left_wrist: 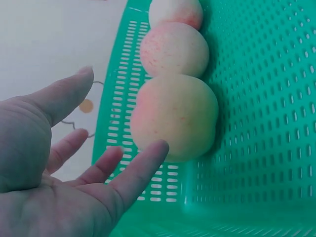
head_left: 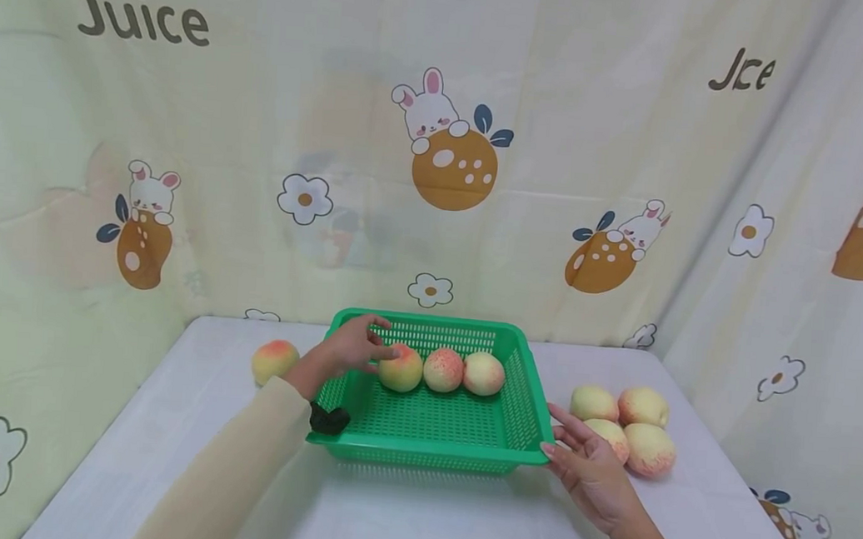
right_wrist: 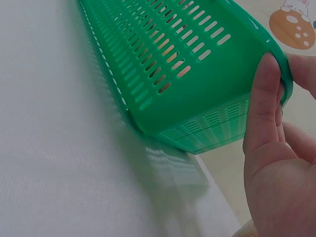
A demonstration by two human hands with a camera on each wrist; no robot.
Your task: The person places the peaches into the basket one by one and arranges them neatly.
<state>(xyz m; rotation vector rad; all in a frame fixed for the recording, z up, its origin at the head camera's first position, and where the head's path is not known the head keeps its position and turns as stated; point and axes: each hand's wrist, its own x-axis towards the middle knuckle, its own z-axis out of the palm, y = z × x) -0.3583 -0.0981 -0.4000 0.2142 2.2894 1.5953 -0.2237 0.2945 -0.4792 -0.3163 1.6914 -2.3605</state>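
Three peaches stand in a row along the back of a green plastic basket (head_left: 419, 446). The leftmost peach (head_left: 402, 371) is yellow with a red top; the middle peach (head_left: 443, 370) and right peach (head_left: 483, 374) are paler with pink speckles. Over the basket's left side, my left hand (head_left: 354, 344) is beside the leftmost peach, fingers spread. One fingertip overlaps that peach (left_wrist: 175, 116) in the left wrist view; whether it touches, I cannot tell. My right hand (head_left: 590, 473) pinches the rim at the basket's front right corner, thumb and fingers on either side of the rim (right_wrist: 284, 64).
Another red-topped peach (head_left: 273, 362) lies on the white tabletop (head_left: 414, 523) left of the basket, partly behind the left forearm. Several pale peaches (head_left: 650, 450) are grouped to the right, near my right hand. A printed curtain (head_left: 433, 245) hangs behind the table.
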